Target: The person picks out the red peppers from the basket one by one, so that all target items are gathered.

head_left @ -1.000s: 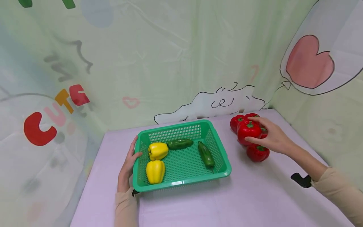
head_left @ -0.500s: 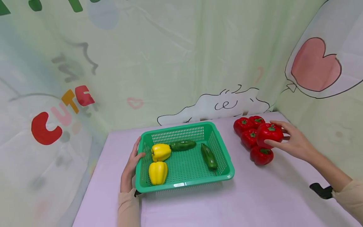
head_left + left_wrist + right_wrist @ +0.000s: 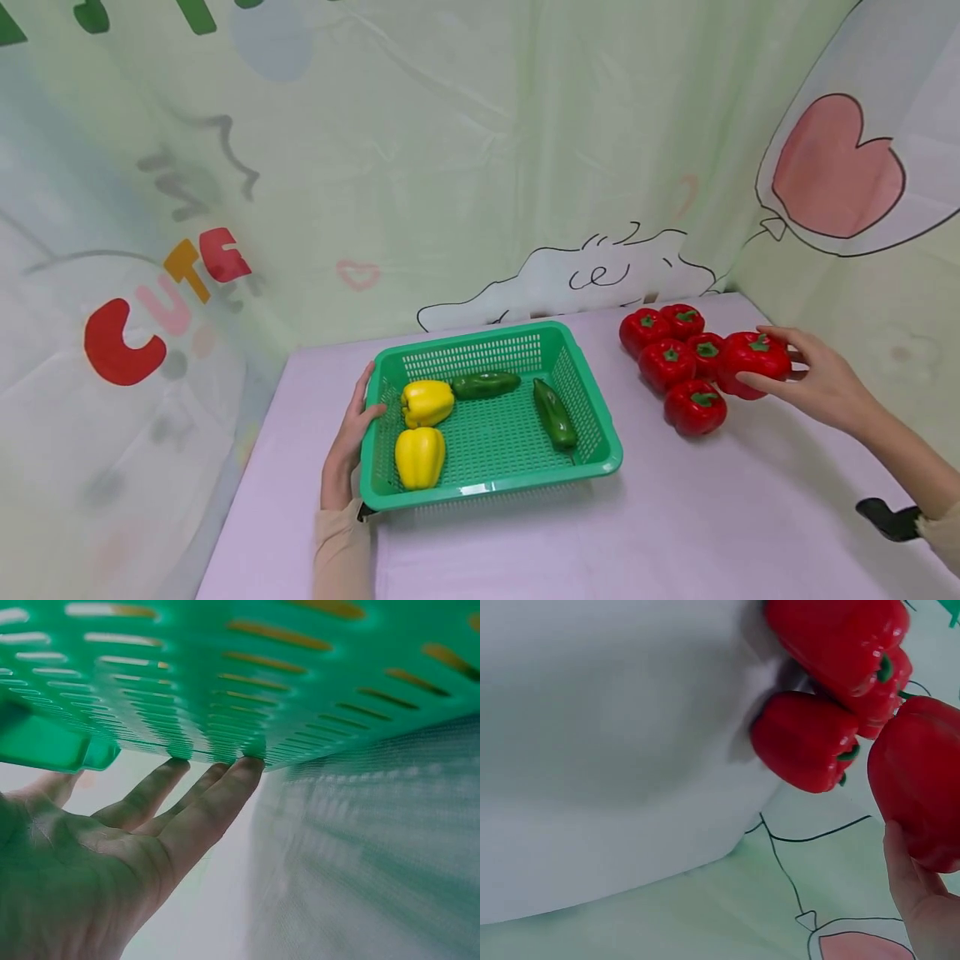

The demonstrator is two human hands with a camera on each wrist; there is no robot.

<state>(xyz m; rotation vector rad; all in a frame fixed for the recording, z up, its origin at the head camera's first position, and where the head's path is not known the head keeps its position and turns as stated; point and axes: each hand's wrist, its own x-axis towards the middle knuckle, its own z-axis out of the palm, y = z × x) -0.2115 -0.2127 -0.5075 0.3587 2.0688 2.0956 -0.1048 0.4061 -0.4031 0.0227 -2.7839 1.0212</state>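
My right hand (image 3: 828, 385) grips a red bell pepper (image 3: 753, 363) between thumb and fingers, at the right end of a cluster of other red bell peppers (image 3: 667, 363). In the right wrist view the held pepper (image 3: 922, 784) appears close beside the others. My left hand (image 3: 349, 435) holds the left side of a green plastic basket (image 3: 491, 485), thumb over the rim. The left wrist view shows its fingertips (image 3: 251, 766) against the slotted outer wall. Inside the basket lie two yellow bell peppers (image 3: 420, 458) at the left and two long green peppers (image 3: 555, 415).
A pale purple cloth (image 3: 660, 517) covers the table. Behind it hangs a light green curtain (image 3: 450, 167) with printed drawings and letters, which continues along both sides.
My right hand has carried the red bell pepper rightward, from over the cluster to its right side, uncovering the peppers behind. The left hand and basket keep their place; the view shifts slightly.
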